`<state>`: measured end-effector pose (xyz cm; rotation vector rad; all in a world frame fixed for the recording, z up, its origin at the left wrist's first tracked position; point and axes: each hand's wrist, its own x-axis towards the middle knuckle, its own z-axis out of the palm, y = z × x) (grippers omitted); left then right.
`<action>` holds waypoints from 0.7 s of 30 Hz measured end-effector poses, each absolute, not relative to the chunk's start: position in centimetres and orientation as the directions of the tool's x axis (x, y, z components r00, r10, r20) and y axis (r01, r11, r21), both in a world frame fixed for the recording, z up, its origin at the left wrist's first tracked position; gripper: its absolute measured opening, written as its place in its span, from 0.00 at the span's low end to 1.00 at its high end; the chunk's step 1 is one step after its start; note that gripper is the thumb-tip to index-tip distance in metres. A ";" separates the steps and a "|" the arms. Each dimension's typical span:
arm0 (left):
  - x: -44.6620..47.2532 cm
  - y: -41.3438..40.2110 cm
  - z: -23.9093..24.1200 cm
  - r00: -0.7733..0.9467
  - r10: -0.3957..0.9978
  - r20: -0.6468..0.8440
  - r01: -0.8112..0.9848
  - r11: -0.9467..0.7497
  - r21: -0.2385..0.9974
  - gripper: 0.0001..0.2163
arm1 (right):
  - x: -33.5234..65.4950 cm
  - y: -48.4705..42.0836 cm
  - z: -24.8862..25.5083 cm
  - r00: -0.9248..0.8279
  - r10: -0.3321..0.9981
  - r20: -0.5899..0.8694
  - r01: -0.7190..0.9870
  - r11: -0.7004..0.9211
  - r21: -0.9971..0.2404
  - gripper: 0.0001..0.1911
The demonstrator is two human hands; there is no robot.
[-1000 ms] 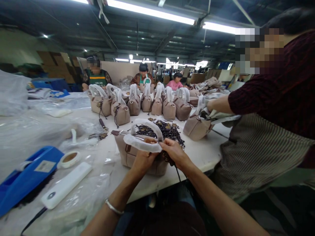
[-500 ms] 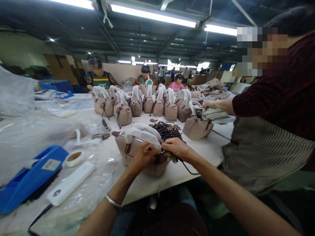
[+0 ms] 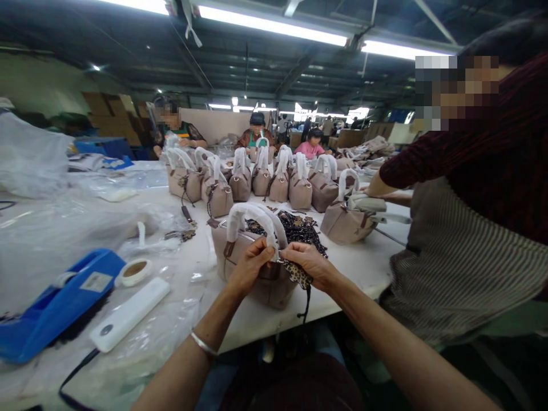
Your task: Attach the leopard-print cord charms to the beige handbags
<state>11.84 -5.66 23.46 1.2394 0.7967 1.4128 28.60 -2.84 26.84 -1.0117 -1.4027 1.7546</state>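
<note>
A beige handbag (image 3: pixel 240 260) with white-wrapped handles (image 3: pixel 250 217) stands at the table's near edge. My left hand (image 3: pixel 250 265) pinches at the base of the near handle, fingers closed. My right hand (image 3: pixel 308 262) is closed on a leopard-print charm (image 3: pixel 299 275) with a dark cord hanging below it, held against the bag's side. The two hands almost touch. Behind the bag lies a pile of dark charms and chains (image 3: pixel 299 228).
A row of several finished beige bags (image 3: pixel 257 182) stands further back. A person in a striped apron (image 3: pixel 462 251) works on another bag (image 3: pixel 346 222) at the right. At left lie a blue tape dispenser (image 3: pixel 55 302), a tape roll (image 3: pixel 133 271), a white remote-like device (image 3: pixel 128 314) and plastic sheeting (image 3: pixel 64 222).
The bag's handles have risen from folded down to upright. My hands moved slightly up and right at the handle base. The person at right has drawn their arm back onto their bag.
</note>
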 end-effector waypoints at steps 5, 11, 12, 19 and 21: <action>12.5 -5.8 22.9 0.003 0.972 0.237 -0.396 -0.216 0.892 0.13 | 28.2 -2.9 27.3 -0.458 0.878 -0.138 -0.015 -0.163 -0.986 0.18; 13.4 -6.3 22.5 -0.128 0.968 0.217 -0.337 -0.249 0.908 0.14 | 27.0 -3.3 27.1 -0.371 0.925 -0.087 0.007 -0.091 -0.996 0.13; 13.5 -6.4 22.5 -0.155 0.961 0.229 -0.294 -0.266 0.918 0.15 | 26.7 -3.6 26.6 -0.346 0.935 -0.077 -0.006 -0.084 -0.996 0.13; 13.6 -7.3 22.6 -0.169 0.943 0.287 -0.113 -0.308 0.945 0.14 | 26.7 -5.8 24.6 -0.222 0.967 -0.123 -0.250 -0.179 -0.952 0.19; 13.4 -7.5 22.9 -0.121 0.952 0.280 -0.108 -0.293 0.950 0.13 | 27.3 -5.7 25.4 -0.302 0.938 -0.173 -0.302 -0.266 -0.915 0.21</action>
